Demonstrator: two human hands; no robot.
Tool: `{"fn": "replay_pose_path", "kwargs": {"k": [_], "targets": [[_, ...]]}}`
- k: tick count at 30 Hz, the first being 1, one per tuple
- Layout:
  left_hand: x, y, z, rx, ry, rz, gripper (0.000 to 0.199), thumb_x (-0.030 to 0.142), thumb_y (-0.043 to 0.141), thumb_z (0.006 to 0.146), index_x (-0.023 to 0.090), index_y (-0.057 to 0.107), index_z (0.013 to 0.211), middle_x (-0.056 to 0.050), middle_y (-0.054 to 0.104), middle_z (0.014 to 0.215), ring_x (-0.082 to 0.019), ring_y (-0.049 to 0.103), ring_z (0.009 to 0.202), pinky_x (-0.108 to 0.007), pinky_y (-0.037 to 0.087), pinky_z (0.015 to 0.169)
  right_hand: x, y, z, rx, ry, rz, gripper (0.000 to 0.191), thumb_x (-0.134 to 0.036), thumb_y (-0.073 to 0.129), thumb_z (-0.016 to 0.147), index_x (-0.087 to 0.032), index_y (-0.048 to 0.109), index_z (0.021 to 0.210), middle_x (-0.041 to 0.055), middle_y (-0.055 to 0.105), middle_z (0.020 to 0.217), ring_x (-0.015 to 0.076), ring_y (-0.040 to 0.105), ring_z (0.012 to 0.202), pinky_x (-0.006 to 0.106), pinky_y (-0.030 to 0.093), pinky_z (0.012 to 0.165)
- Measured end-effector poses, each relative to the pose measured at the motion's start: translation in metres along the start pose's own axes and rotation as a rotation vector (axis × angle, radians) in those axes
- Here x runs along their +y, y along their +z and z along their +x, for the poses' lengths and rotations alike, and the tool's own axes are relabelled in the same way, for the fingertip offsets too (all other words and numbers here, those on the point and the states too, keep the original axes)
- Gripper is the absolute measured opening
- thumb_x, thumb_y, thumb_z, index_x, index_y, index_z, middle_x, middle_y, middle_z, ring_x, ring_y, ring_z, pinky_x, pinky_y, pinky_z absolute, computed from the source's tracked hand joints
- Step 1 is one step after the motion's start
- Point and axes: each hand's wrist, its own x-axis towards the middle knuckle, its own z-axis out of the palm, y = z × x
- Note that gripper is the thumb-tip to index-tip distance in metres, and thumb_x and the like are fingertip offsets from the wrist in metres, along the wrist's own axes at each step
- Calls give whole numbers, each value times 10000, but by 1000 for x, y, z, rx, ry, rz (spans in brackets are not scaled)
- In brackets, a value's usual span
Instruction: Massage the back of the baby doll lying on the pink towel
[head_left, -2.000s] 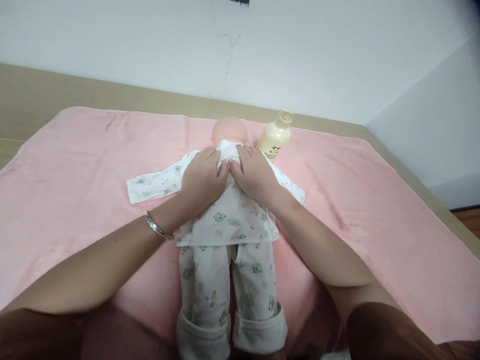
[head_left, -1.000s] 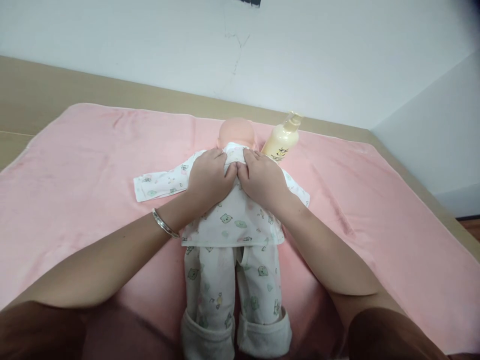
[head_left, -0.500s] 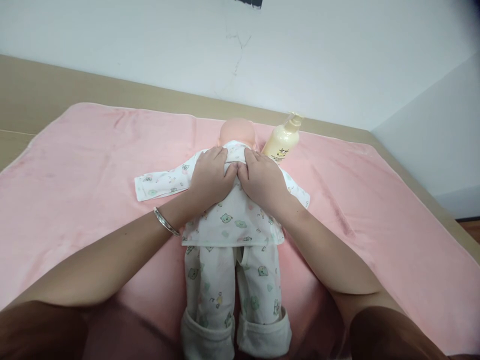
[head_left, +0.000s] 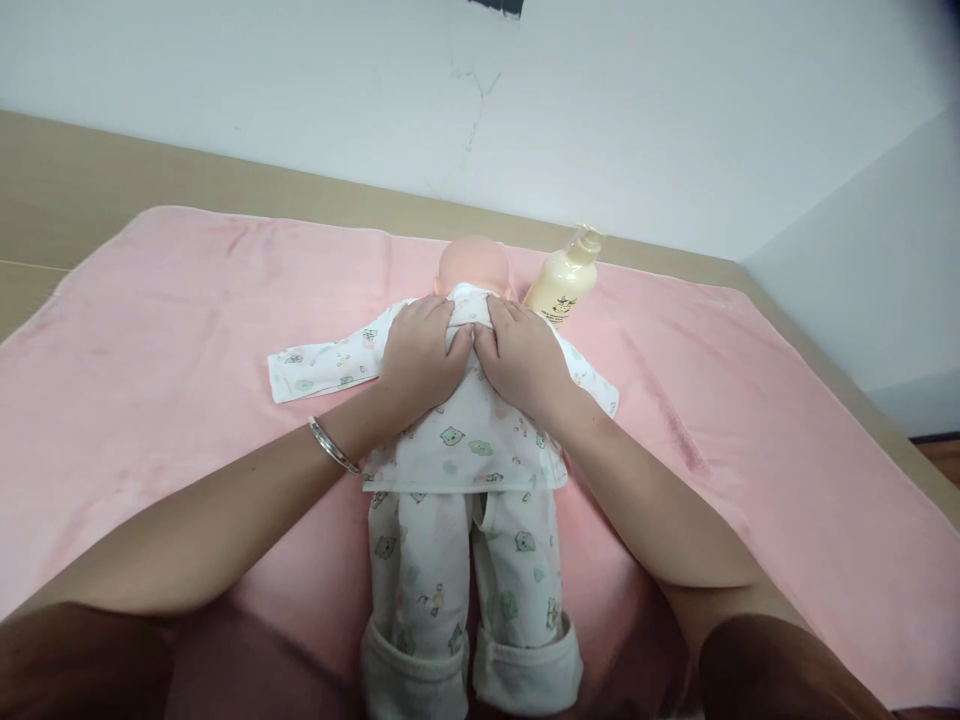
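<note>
A doll (head_left: 480, 440) in a white printed top and matching trousers with turned-up cuffs lies with its head at the far end and the back of its bald head showing. My left hand (head_left: 424, 355) rests on the left side of its upper back, fingers towards the shoulder. On the right side of the upper back lies my right hand (head_left: 525, 360). Both thumbs point inward and nearly meet at the middle, apart from the other fingers. Neither hand holds anything. The doll's left-side sleeve (head_left: 322, 370) stretches out flat; the other is partly hidden by my right hand.
A pale yellow pump bottle (head_left: 562, 285) lies or leans just beyond my right hand, beside the doll's head. Under everything is a pink blanket (head_left: 187, 330) on a beige surface (head_left: 225, 170), with a white wall (head_left: 300, 90) behind. My left wrist wears a silver bangle (head_left: 331, 444).
</note>
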Motion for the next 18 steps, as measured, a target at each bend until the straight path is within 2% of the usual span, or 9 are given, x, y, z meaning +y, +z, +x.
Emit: {"fn": "replay_pose_path", "kwargs": {"k": [7,14,18], "targets": [[0,1,1,-24,13,4,329,271,373,926,107,624,1062,-170,662,1169,-310,586,1138,-482,449,1043,-2,0,0,-14,9,-20,519,-265,297,976,13,517,1356,227,636,1309,343,576,1231,484,434,1064],[-3,0,0,16,13,24,255,292,422,914,167,644,908,-125,696,1050,-293,619,1078,-476,478,1015,0,-3,2,-63,14,-10,532,-272,290,984,15,494,1382,233,607,1351,350,547,1274,495,415,1093],[-2,1,-1,35,14,15,254,297,429,912,173,650,920,-119,698,1053,-291,619,1089,-467,478,1022,6,-5,5,-121,-5,40,557,-309,290,991,0,458,1422,236,538,1437,349,498,1343,508,392,1125]]}}
